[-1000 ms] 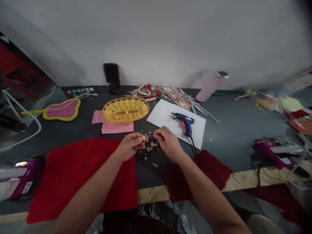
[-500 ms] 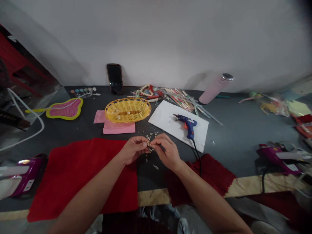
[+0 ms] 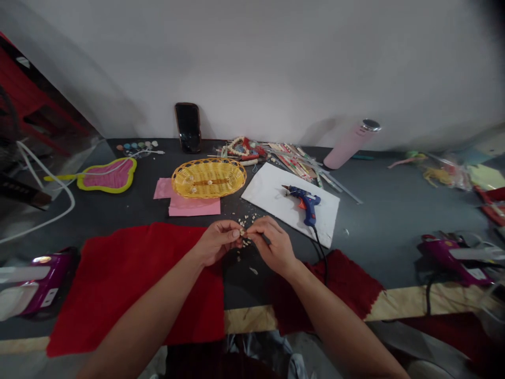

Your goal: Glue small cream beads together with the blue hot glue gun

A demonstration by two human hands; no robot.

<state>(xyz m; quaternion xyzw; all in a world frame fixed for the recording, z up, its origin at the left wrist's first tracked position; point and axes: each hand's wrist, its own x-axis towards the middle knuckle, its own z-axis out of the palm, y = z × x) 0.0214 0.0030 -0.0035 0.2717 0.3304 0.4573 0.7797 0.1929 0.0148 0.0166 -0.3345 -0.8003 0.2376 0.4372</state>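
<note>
My left hand (image 3: pixel 219 242) pinches a small pale beaded piece (image 3: pixel 242 232) between thumb and forefinger, above the dark table. Fingertips of my right hand (image 3: pixel 272 245) meet the same spot from the right, pressed together; what they grip is too small to name. Small pale bits (image 3: pixel 246 242) lie scattered on the table around and behind the fingertips. Beyond them stands a yellow woven basket (image 3: pixel 209 179), partly on pink sheets (image 3: pixel 195 206). A blue glue gun (image 3: pixel 307 202) rests on a white board (image 3: pixel 268 184) to the right.
Red cloth (image 3: pixel 138 284) lies under my left forearm, a darker red cloth (image 3: pixel 343 284) under the right. A phone (image 3: pixel 188 128) and a pink bottle (image 3: pixel 351 145) stand near the wall. Patterned sticks (image 3: pixel 294 163) lie behind the board. Purple devices (image 3: pixel 49 281) flank the table.
The whole view has shifted slightly, so the table items appear a little farther right. Both hands stay together, with only slight movement at the fingertips.
</note>
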